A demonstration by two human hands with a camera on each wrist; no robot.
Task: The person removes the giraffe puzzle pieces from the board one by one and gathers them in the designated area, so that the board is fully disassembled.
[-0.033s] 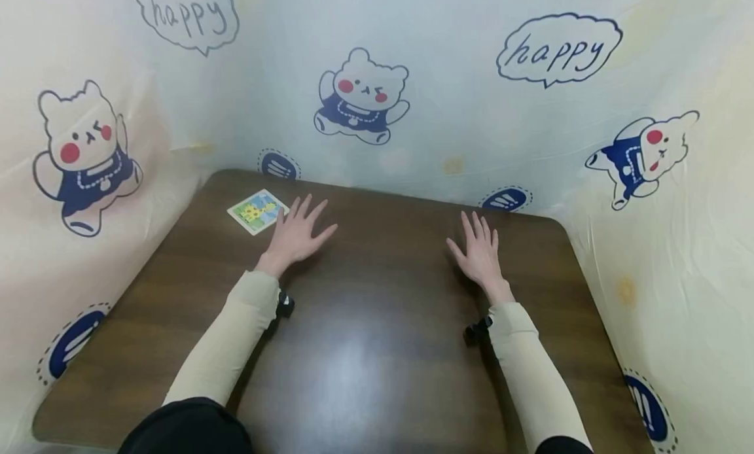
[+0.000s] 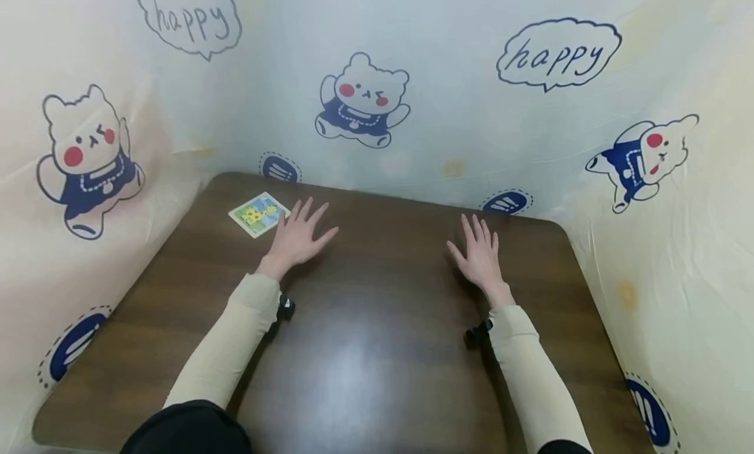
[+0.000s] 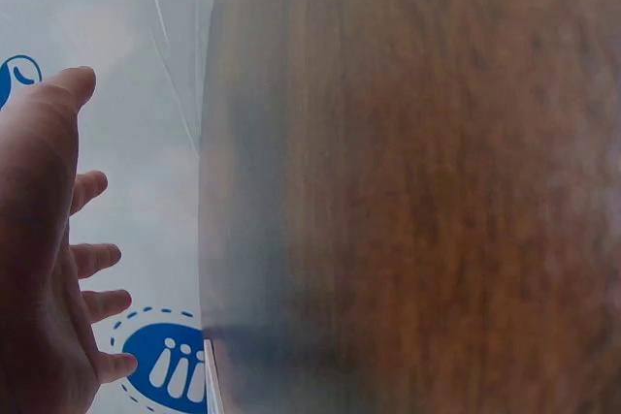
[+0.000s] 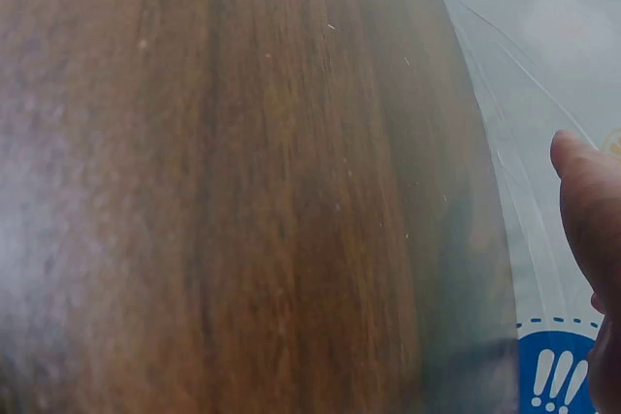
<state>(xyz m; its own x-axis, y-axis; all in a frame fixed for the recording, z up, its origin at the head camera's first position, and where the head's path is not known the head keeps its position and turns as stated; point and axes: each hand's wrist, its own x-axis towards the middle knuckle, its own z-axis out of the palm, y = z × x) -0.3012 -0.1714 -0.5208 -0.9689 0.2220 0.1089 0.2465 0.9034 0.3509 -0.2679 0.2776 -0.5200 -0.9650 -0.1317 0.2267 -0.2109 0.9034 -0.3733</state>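
Note:
My left hand [image 2: 293, 239] is held over the far left part of the brown table, palm down with fingers spread. Beside it lies a flat picture card [image 2: 254, 214] with a yellow, green and blue print and a white border. The outer fingers overlap the card's right corner in the head view; whether they touch it I cannot tell. Over the far right part, my right hand [image 2: 480, 258] has its fingers stretched out and holds nothing. The left wrist view shows the left thumb [image 3: 44, 143] and fingertips apart from the table. Only the right hand's edge [image 4: 590, 210] shows in the right wrist view.
The brown wooden table [image 2: 365, 297] has rounded corners and a glossy patch of reflected light. A pale curtain [image 2: 448, 114] printed with cartoon bears and "happy" bubbles hangs around its back and sides. Each wrist wears a small black device [image 2: 287, 307].
The whole head view has shifted slightly, with everything sitting a little lower. Both hands and the card keep their places.

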